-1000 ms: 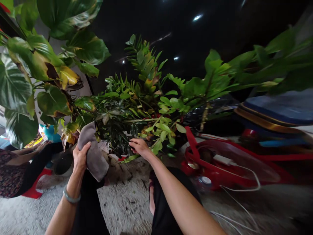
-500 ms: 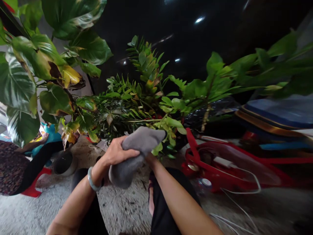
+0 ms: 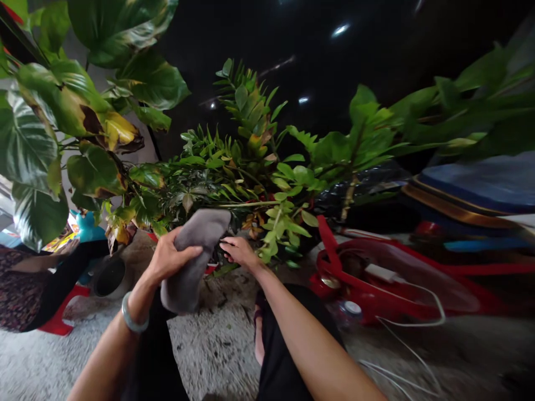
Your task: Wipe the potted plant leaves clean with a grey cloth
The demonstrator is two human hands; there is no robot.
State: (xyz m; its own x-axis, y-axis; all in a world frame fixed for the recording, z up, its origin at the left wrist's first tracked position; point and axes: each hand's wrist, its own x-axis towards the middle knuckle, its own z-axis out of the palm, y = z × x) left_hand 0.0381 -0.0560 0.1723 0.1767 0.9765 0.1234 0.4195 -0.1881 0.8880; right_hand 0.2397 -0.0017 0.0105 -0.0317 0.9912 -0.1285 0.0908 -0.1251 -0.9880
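Observation:
My left hand [image 3: 169,259], with a pale bangle [image 3: 134,314] on its wrist, grips a grey sock [image 3: 198,236]. The thumb lies across the sock's front and the other fingers are behind it. The sock hangs at a slant, its upper end leaning right. Just right of the sock is my right hand [image 3: 240,252], fingers curled and closed, pointing toward the sock's edge. What those fingers hold, if anything, is too small and dark to make out.
Leafy plants [image 3: 251,156] stand in front. To the right are a red bag [image 3: 355,295] with a white cable [image 3: 438,312], a bottle [image 3: 350,310] and stacked blue fabric [image 3: 476,192]. A seated person [image 3: 20,284] and a grey pot [image 3: 109,278] are at left.
The sock has moved left with my left hand and now stands more upright. My right hand, earlier mostly hidden behind the sock, has come out to its right side.

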